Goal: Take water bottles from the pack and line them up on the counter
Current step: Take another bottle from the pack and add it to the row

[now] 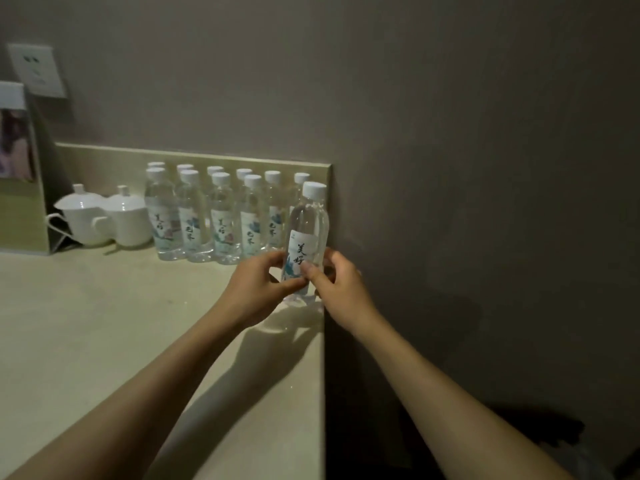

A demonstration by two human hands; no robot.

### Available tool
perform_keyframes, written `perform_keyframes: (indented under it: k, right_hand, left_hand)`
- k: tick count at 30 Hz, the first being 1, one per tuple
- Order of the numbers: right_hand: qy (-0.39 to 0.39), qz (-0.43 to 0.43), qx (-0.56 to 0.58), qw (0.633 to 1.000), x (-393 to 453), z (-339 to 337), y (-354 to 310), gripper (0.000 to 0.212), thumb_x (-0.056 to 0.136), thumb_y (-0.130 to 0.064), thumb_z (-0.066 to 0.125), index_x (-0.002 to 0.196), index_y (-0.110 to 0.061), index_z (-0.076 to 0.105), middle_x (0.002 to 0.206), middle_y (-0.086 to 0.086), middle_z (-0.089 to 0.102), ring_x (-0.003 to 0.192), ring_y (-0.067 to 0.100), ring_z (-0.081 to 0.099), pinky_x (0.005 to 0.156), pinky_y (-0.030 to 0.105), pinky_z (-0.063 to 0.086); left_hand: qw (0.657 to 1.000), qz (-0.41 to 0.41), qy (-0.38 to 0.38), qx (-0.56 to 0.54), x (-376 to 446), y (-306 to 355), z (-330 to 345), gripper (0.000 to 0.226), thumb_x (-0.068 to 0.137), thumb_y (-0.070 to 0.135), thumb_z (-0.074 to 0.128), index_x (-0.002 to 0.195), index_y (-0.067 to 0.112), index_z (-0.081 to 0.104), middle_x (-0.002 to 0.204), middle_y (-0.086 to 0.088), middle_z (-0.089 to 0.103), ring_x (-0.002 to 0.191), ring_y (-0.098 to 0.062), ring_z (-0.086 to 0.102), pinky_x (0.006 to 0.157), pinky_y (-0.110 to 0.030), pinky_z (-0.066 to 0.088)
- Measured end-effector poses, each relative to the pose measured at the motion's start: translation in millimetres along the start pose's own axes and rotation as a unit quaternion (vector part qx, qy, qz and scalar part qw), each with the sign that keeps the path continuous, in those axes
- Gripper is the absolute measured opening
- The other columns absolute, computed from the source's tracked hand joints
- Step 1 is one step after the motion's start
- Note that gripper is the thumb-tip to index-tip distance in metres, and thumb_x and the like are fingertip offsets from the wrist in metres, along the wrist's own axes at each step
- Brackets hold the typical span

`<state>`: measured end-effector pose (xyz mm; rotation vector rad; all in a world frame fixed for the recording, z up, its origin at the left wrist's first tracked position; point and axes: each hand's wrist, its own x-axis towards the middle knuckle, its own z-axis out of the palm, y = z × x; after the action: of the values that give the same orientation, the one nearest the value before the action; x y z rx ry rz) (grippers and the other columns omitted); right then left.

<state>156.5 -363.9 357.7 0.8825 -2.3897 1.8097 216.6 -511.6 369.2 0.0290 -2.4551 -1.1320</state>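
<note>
Both hands, left hand (258, 284) and right hand (337, 282), clamp the held bottle (306, 237) upright at the tabletop (104, 323) right edge, beside the bottle rows (214, 216). Risk: released near this edge, it may topple off.

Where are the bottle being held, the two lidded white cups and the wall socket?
held bottle (309, 216), head view, on the clear body above the label.
lidded white cups (127, 223), head view, on the side of the right-hand cup.
wall socket (37, 71), head view, on the middle of its white plate.

two lidded white cups (104, 216) | wall socket (37, 70) | framed card (17, 168)
</note>
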Motion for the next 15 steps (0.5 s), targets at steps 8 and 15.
perform_keyframes:
  k: [8, 15]
  right_hand:
    - [0.018, 0.036, -0.04, 0.998, 27.3, 52.2, -6.3, 0.027, 0.095, -0.037, 0.055, 0.12, -0.025, 0.057, 0.111, 0.0, 0.069, 0.095, 0.011, 0.069, 0.081, 0.037, 0.06]
    - [0.044, 0.046, -0.125, 0.99, 53.7, 67.6, 4.3, 0.034, 0.097, -0.034, 0.05, 0.124, -0.013, 0.052, 0.119, 0.01, 0.065, 0.11, 0.028, 0.062, 0.093, 0.05, 0.05]
  left_hand:
    - [0.999, 0.008, -0.036, 0.007, 28.6, -47.5, -30.6, 0.042, 0.084, 0.033, 0.071, 0.123, 0.02, 0.063, 0.107, 0.002, 0.07, 0.067, -0.008, 0.071, 0.067, -0.034, 0.062]
    - [1.0, 0.006, -0.004, 0.02, 50.9, -56.9, -23.0, 0.038, 0.084, 0.031, 0.071, 0.119, 0.016, 0.066, 0.102, -0.003, 0.07, 0.081, -0.017, 0.069, 0.079, -0.04, 0.058]
